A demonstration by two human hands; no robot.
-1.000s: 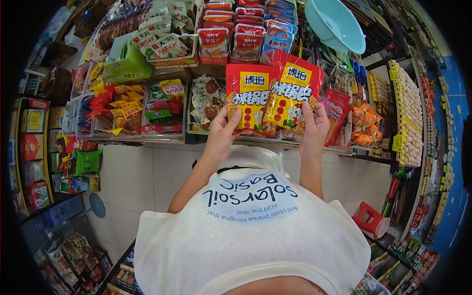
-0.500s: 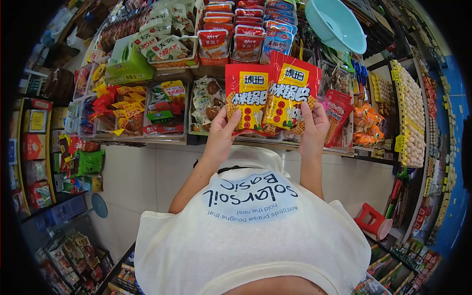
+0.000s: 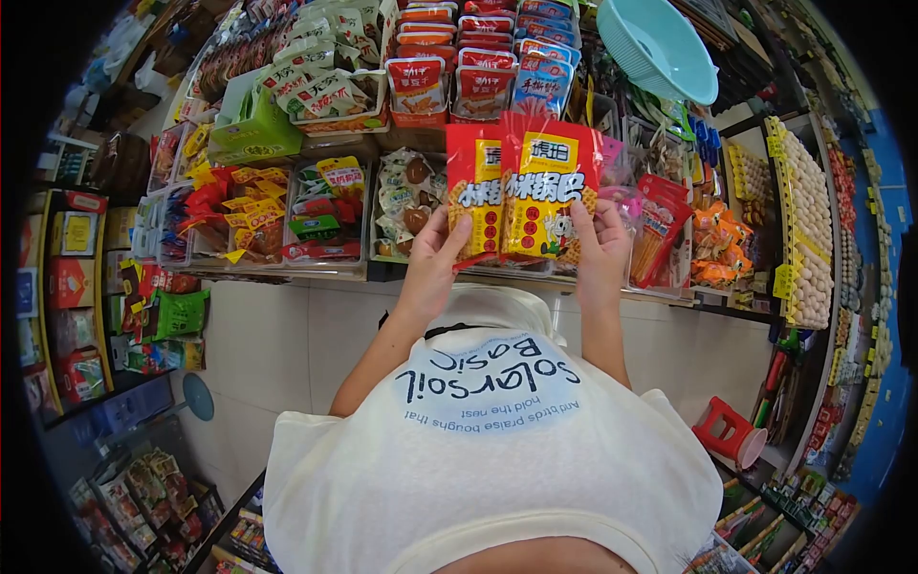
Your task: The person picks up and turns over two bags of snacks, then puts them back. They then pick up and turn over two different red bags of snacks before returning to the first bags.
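Note:
Two red and yellow snack bags with matching print are held up in front of me, above the front edge of the display. My left hand (image 3: 437,256) pinches the lower left side of the left snack bag (image 3: 469,163), thumb on its front. The lower right side of the right snack bag (image 3: 541,182) is gripped by my right hand (image 3: 601,251), its thumb also on the front. This right bag overlaps and partly hides the left one. Behind them lie bins of packaged snacks, including a bin of wrapped brown eggs (image 3: 409,206) left of the bags.
Red snack packs (image 3: 418,88) and a light blue plastic basket (image 3: 660,48) sit on the display. Orange packets (image 3: 719,244) and egg trays (image 3: 798,225) stand at the right. A red stool (image 3: 729,432) is on the floor. Shelves of goods (image 3: 76,287) line the left.
My right hand has moved left, sliding the right bag further over the left bag. The right bag now stands more upright and sits slightly lower.

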